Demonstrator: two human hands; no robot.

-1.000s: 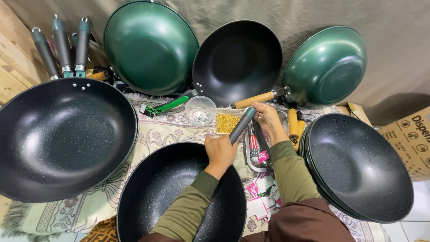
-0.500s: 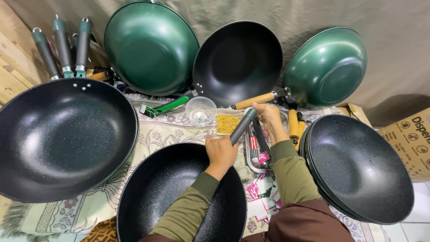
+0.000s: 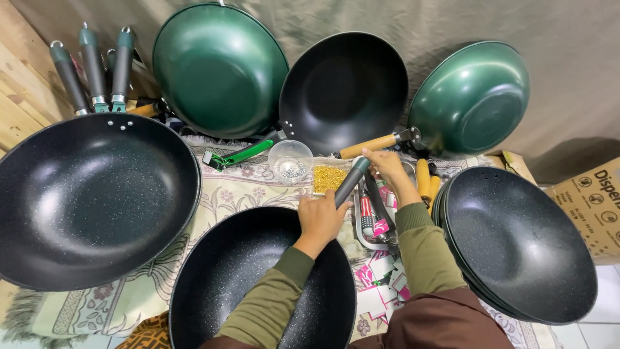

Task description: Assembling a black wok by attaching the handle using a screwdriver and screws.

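Observation:
A black speckled wok [image 3: 239, 284] lies in front of me on the patterned cloth [image 3: 155, 271]. My left hand [image 3: 321, 218] grips the base of its dark grey handle [image 3: 351, 181], which points up and away to the right. My right hand [image 3: 385, 165] is closed around the handle's far tip, just above a shallow metal tray [image 3: 361, 226] of tools and small packets. Olive green sleeves cover both forearms.
A large black wok [image 3: 84, 200] lies at left, and a stack of black woks [image 3: 516, 245] at right. Two green woks [image 3: 219, 68] [image 3: 471, 97] and a black one [image 3: 342, 90] lean on the back wall. A clear cup of screws [image 3: 290, 161], a tray of yellow bits [image 3: 328, 178], spare handles [image 3: 97, 71] and a cardboard box [image 3: 591, 200] are nearby.
Hardly anything has moved. Both hands stay on the wok handle, with only a slight shift of the right hand at its tip.

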